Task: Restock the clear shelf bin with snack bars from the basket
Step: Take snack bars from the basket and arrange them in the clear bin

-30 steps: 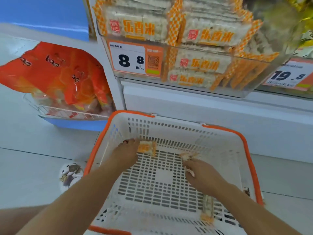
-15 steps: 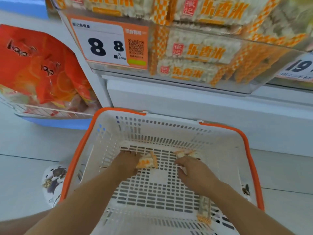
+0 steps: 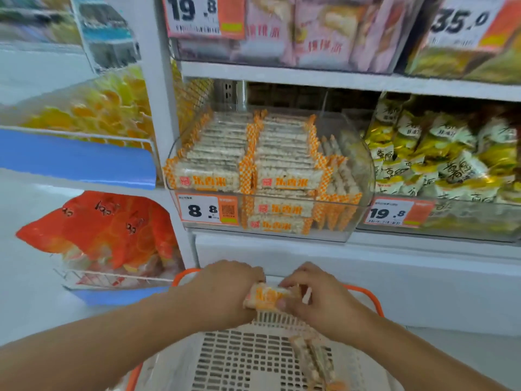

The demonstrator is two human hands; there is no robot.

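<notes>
My left hand and right hand both gripping blurred snack bars above the basket, bar count unclear, another bar inside the basket, clear bin beyond the basket.

The bin is clear glossy plastic with a bit of glare at its 3 o'clock side. The snack bars in it sit in shiny see-through film with orange checked ends. The basket is matt white perforated plastic with a smooth orange rim. At 9 o'clock, the red bags look glossy, in a thin metal wire rack.
</notes>
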